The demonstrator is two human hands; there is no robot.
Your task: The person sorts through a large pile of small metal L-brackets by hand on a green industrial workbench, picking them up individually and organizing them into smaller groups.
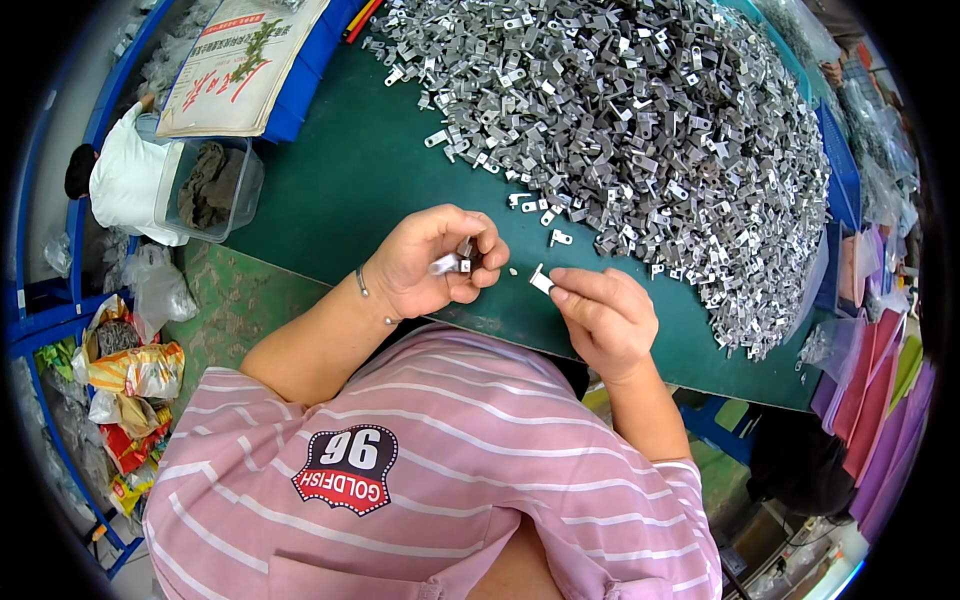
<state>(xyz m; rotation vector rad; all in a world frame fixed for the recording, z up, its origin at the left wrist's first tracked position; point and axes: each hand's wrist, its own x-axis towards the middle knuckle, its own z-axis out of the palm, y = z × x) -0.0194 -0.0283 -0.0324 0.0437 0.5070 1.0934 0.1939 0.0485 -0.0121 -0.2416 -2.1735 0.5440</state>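
My left hand [432, 262] is curled around a few small metal brackets [450, 265], whose silvery ends stick out between thumb and fingers. Facing it, my right hand [606, 316] pinches one small bent metal bracket [541, 281] between thumb and forefinger. Both hands are at the near edge of the green tabletop [330, 185], a short gap apart. A tiny pale bit [513, 271] lies between them. Beyond my right hand a loose bracket [560, 238] rests by itself, in front of a broad heap of similar brackets [640, 130].
A blue bin [305, 80] with a printed paper on top stands at the far left, beside a clear plastic tub [245, 195] holding dark cloth. A person in a white top [130, 175] is beyond. Blue shelving [50, 340] lines the left; coloured sheets [875, 390] hang at right.
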